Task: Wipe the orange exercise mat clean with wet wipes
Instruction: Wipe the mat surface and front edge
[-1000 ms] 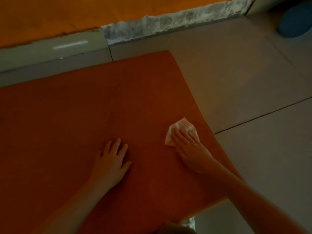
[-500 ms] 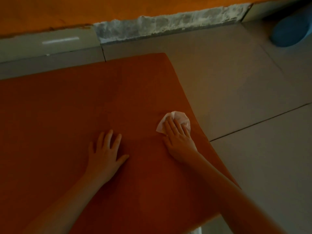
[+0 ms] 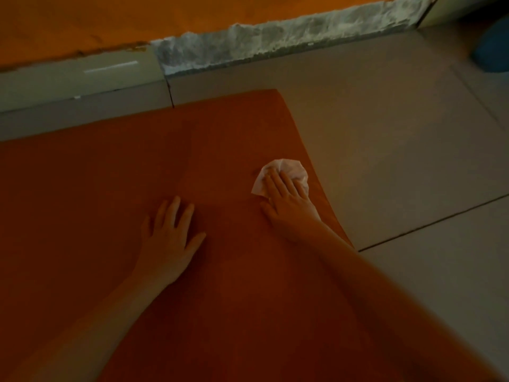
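Observation:
The orange exercise mat (image 3: 115, 175) lies flat on the tiled floor and fills the left and middle of the view. My right hand (image 3: 289, 201) presses a crumpled white wet wipe (image 3: 292, 168) onto the mat close to its right edge, fingers laid flat over the wipe. My left hand (image 3: 170, 238) rests palm down on the mat to the left, fingers spread, with nothing in it. Both forearms reach in from the bottom of the view.
Grey floor tiles (image 3: 407, 150) lie right of the mat. A wall with orange paint (image 3: 110, 20) and a rough grey plaster strip (image 3: 289, 34) runs along the far side. A dark blue object (image 3: 493, 48) sits at the upper right.
My right hand has slid the wipe forward, away from me, along the mat's right edge. My left hand has stayed planted on the mat.

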### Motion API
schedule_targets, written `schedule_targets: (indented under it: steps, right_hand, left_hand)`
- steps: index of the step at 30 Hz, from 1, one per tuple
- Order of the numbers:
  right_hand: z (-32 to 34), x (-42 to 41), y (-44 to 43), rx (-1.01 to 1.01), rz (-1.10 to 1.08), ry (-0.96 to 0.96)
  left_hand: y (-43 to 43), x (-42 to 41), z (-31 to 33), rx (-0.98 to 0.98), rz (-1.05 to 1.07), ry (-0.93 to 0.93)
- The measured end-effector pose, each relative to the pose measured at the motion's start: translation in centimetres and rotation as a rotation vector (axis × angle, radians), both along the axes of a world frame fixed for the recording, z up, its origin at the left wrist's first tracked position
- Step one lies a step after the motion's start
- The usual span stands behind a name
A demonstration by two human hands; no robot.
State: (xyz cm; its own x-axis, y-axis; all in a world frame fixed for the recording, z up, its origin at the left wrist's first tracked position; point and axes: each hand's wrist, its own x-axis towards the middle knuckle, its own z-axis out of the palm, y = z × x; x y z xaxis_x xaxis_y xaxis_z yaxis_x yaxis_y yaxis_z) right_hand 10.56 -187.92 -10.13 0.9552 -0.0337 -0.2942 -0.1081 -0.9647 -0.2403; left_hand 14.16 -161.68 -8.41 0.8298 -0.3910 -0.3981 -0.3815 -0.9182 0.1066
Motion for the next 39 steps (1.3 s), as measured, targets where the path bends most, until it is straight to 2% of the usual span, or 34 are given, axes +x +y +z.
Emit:
schedule_targets:
  steps: [5, 10, 14, 21, 29, 34, 36, 39]
  right_hand:
    - [-0.2, 2.2, -0.6, 0.017, -0.001, -0.014]
    - [-0.4, 4.4, -1.4, 0.005, 0.027, -0.02]
    - [-0.3, 6.5, -1.8, -0.023, 0.052, -0.016]
    - [-0.2, 11.7, -3.6, -0.063, 0.118, -0.02]
    - [-0.8, 21.8, -2.8, -0.008, -0.027, -0.01]
    - [-0.2, 23.1, -2.1, -0.037, 0.192, -0.03]
    - [-0.3, 22.9, -4.3, -0.059, 0.125, -0.034]
    - [-0.4, 21.6, -7.3, -0.022, -0.106, -0.03]
  left_hand:
    - [-2.1, 2.6, -0.5, -0.021, 0.037, -0.077]
    - [-3.3, 5.5, -1.3, -0.128, -0.037, -0.239]
    - [-5.8, 9.0, -2.2, -0.142, -0.029, -0.238]
    - [-5.6, 9.2, -3.4, -0.261, -0.004, -0.3]
    - [-5.4, 9.1, -3.6, -0.395, 0.006, -0.334]
    - [-5.3, 9.1, -3.7, -0.433, 0.009, -0.333]
    - [-5.3, 9.1, -3.7, -0.439, 0.013, -0.339]
    - [-5.2, 9.2, -3.8, -0.446, 0.015, -0.345]
